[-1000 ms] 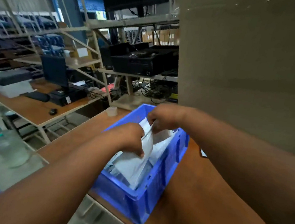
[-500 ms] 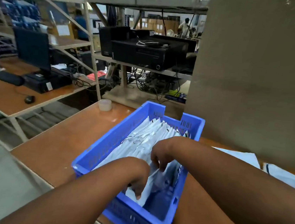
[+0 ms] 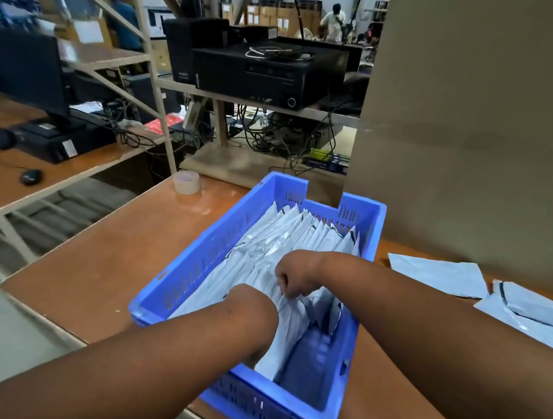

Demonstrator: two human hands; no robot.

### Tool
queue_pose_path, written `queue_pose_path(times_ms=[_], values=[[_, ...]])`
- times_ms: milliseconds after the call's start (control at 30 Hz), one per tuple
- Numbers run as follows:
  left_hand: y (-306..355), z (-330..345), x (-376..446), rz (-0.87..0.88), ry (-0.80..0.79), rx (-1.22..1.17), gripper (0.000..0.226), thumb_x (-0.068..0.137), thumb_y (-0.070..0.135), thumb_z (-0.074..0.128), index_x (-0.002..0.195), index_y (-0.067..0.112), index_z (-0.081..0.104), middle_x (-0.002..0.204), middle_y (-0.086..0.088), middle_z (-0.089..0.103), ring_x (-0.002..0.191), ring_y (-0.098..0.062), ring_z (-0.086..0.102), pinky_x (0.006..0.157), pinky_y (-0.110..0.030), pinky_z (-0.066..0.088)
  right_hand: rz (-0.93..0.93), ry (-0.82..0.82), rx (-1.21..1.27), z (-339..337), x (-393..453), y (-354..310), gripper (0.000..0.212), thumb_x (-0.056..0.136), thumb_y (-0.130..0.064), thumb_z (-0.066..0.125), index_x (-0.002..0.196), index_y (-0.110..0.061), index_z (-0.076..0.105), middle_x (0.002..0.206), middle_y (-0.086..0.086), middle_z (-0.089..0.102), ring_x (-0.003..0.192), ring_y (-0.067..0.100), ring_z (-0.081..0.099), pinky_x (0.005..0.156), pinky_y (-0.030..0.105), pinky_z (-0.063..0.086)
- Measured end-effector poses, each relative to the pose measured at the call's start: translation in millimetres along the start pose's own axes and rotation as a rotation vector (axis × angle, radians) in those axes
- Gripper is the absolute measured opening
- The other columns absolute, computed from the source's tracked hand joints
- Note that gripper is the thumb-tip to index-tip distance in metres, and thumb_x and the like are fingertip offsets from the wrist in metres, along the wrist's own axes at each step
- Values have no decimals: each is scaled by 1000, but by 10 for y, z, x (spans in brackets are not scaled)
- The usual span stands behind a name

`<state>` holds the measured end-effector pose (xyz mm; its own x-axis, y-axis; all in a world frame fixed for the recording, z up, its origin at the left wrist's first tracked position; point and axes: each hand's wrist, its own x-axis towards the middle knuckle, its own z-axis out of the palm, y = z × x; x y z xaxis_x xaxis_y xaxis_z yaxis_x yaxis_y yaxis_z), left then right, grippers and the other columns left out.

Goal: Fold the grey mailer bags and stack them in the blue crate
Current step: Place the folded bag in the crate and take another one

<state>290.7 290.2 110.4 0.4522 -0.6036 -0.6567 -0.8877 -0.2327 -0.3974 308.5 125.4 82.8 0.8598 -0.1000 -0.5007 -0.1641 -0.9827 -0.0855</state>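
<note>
Both hands in blue crate, right hand fingers pinching upright mailer bags, left hand fingers hidden, row running lengthwise.

Both forearms are bare up to the frame's edge, with no sleeve showing. The left hand and right hand wear no gloves; no watch, ring or band shows at either wrist.

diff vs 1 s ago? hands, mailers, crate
Both hands went lower into the blue plastic crate, pushing the folded grey mailer bag down at the near end of the row. The right hand pinches the bags' top edges; the left hand is mostly hidden. Crate and clear tape roll stayed put.
</note>
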Motion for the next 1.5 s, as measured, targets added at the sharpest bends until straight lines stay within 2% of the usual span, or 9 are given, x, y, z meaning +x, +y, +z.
queue_pose_path(times_ms=[200, 300, 433, 600, 700, 800, 1000, 1267, 1500], values=[[144, -20, 44, 66, -30, 124, 45, 87, 67, 71, 87, 24, 59, 90, 6, 60, 82, -24, 58, 82, -38, 45, -74, 81, 22, 95, -48, 6, 10, 88, -17, 75, 99, -17, 73, 93, -1, 71, 82, 20, 62, 65, 30, 46], [1, -117, 61, 75, -26, 51, 64, 70, 85, 74, 89, 24, 66, 83, 9, 68, 83, -22, 64, 78, -35, 46, -80, 65, 141, -26, -162, 158, 12, 88, -19, 78, 98, -23, 73, 94, -3, 73, 81, 22, 71, 74, 40, 62], [-115, -190, 123, 217, 267, 32, 52, 73, 69, 80, 88, 21, 72, 80, 8, 65, 74, -20, 61, 64, -33, 49, -29, 187, 59, -167, -244, 397, 10, 84, -28, 76, 88, -33, 68, 92, -5, 72, 82, 23, 73, 78, 46, 62], [15, -268, 254, 461, 384, 97, 46, 81, 46, 85, 120, 27, 71, 115, 1, 62, 108, -27, 59, 76, -36, 47, -13, -96, -205, -125, -347, 324, 26, 89, -20, 76, 114, -28, 76, 104, -3, 73, 93, 24, 67, 81, 37, 54], [60, -196, 415, 444, 361, 202, 58, 71, 61, 87, 122, 36, 73, 128, 7, 63, 125, -26, 54, 102, -42, 49, 15, -175, -364, 20, -288, 245, 35, 87, -24, 82, 121, -24, 74, 103, -2, 73, 87, 23, 64, 72, 32, 47], [99, -32, 568, 433, 276, 265, 68, 65, 75, 83, 122, 39, 72, 139, 10, 59, 140, -28, 41, 120, -61, 20, 9, -308, -309, 102, -196, 231, 41, 84, -28, 86, 123, -29, 73, 105, -5, 76, 91, 23, 69, 93, 38, 58], [182, 21, 597, 376, 193, 349, 82, 71, 80, 76, 143, 44, 61, 160, 9, 42, 151, -31, 26, 118, -72, 12, 250, -221, -443, -41, -262, 307, 31, 91, -30, 76, 120, -21, 70, 123, 2, 67, 100, 28, 60, 91, 41, 52], [219, -45, 580, 356, 146, 280, 78, 73, 73, 81, 141, 39, 65, 163, 6, 42, 157, -31, 16, 122, -76, 1, 131, -271, -421, -48, -286, 299, 37, 90, -40, 81, 119, -18, 74, 114, 1, 71, 93, 22, 62, 83, 31, 47], [199, -71, 592, 348, 113, 210, 81, 72, 72, 84, 144, 41, 63, 166, 8, 37, 159, -28, 12, 122, -76, -4, 261, -304, -458, 54, -192, 221, 29, 96, -39, 72, 117, -18, 72, 112, 1, 69, 116, 29, 64, 106, 45, 49]])
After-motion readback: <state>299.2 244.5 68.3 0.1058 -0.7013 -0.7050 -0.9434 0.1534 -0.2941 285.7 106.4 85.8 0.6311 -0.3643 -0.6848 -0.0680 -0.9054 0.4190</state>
